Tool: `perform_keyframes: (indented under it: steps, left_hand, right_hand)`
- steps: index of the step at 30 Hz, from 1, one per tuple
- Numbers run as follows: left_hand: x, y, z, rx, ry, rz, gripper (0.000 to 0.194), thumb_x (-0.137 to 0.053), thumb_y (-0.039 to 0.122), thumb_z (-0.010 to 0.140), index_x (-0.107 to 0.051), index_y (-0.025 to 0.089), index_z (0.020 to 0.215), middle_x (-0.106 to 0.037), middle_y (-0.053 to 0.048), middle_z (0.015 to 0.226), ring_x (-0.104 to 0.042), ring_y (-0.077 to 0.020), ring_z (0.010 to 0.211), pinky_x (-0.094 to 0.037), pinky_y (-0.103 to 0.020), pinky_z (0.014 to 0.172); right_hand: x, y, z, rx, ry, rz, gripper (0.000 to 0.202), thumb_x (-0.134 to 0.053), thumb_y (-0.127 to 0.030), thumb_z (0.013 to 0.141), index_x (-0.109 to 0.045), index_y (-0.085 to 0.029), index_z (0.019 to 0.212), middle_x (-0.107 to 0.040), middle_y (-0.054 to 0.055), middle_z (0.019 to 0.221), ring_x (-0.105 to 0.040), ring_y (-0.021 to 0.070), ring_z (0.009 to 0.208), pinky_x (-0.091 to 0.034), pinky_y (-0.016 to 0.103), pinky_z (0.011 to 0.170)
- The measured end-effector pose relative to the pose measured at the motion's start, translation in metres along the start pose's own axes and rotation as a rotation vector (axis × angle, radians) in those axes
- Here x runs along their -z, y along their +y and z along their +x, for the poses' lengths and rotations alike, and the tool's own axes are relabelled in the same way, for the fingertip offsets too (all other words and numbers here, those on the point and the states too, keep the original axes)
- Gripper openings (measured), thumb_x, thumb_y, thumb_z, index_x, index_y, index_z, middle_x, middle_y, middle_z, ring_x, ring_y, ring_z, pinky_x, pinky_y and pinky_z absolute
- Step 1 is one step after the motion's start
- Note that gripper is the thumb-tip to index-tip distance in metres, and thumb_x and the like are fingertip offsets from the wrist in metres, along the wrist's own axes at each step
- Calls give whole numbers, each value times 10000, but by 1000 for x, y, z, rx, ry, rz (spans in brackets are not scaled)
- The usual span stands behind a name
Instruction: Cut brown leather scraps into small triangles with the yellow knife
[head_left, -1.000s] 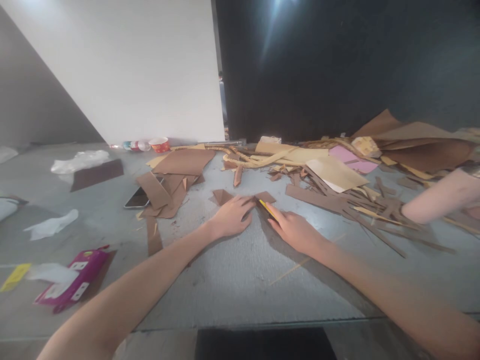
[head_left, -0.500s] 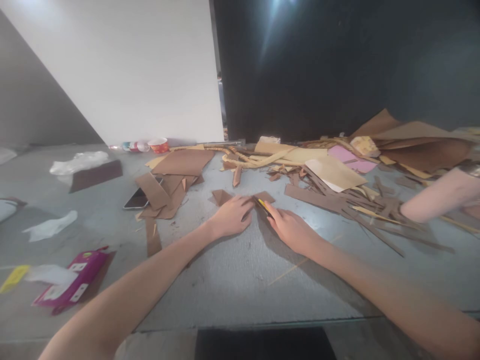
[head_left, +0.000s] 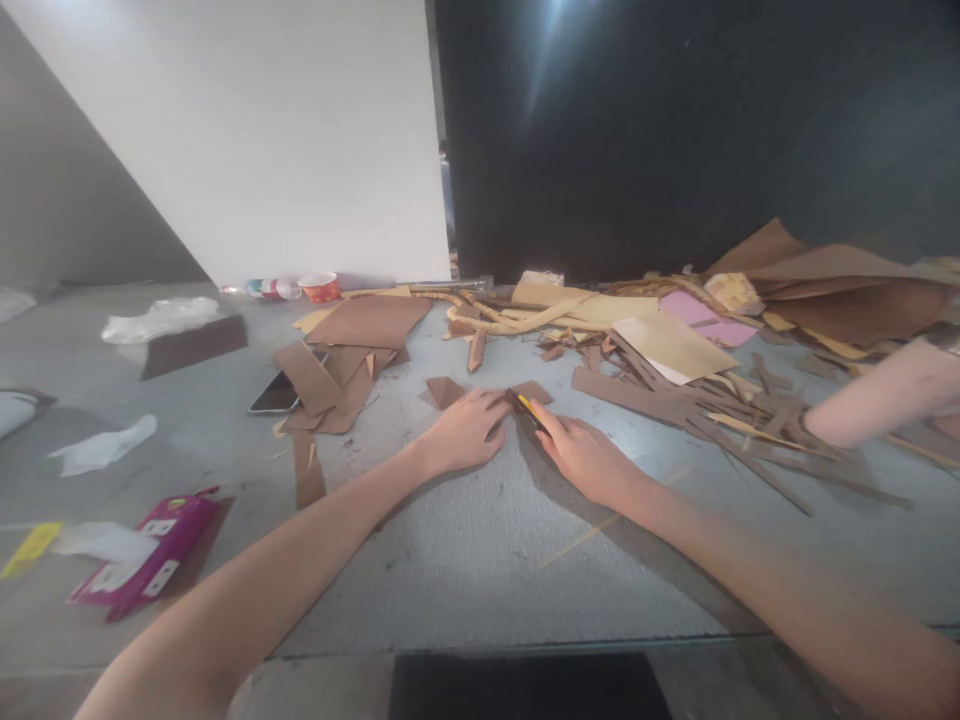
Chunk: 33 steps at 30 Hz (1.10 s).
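My right hand [head_left: 592, 455] is closed around a slim yellow-and-black craft knife [head_left: 531, 408]; its tip points up and left, close to my left fingertips. My left hand [head_left: 469, 430] lies low over the table, fingers bent and together, pressing on brown sheet material. A brown piece [head_left: 442, 391] shows beyond its left side, and another brown patch [head_left: 534, 391] shows just behind the knife. Whether these join under my fingers is hidden. The material looks like leather or card.
Brown offcuts [head_left: 630, 395] lie in a heap on the right, near another person's forearm [head_left: 885, 390]. On the left are a phone [head_left: 274, 395] partly under brown pieces, a purple tissue pack [head_left: 176, 545] and crumpled tissue [head_left: 105, 445]. A red paper cup [head_left: 320, 287] stands at the back.
The whole view has shifted very slightly. Both hands and the knife stay in nearly the same place over the brown material.
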<state>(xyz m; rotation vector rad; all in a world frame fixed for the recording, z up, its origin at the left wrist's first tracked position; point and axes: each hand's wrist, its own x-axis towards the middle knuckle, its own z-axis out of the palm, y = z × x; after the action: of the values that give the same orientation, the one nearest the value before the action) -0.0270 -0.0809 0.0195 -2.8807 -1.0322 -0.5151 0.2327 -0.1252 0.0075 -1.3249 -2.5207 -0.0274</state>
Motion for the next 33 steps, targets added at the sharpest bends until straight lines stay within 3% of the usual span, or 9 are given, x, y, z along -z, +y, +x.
perform_keyframes:
  steps: [13,22,29,33]
  left_hand:
    - [4,4,2,22,-26,15,350,-503,195,1030,-665,183,1339,-654,-157,1459,-595,-330,1367,-498,-522,1175]
    - [1,6,2,28,-19,41,408,-504,192,1018,-625,172,1407,-624,-156,1506,-574,-329,1399,-495,-517,1184]
    - [2,5,1,27,-17,16,385,-487,209,1041,-642,185,1393,-640,-153,1473,-587,-326,1373,-501,-521,1164]
    - [1,4,2,20,-17,7,396,-479,210,1040,-644,197,1400,-651,-145,1440,-604,-323,1308,-505,-523,1136]
  right_hand:
    - [1,-2,5,3,-1,7,558,-336,-291,1157,-334,-155,1698,-783,185,1182,-765,321,1053,-582,421,847]
    - [6,-2,7,-18,-31,57,590,-381,-271,1129,-351,-131,1701,-813,143,1047,-766,272,891,-535,354,749]
    - [9,-4,6,-20,-16,163,614,-366,-283,1133,-311,-190,1737,-804,152,1191,-761,282,986,-536,375,799]
    - [11,-6,6,-59,-25,209,607,-367,-294,1132,-343,-203,1731,-809,141,1168,-756,282,965,-524,368,784]
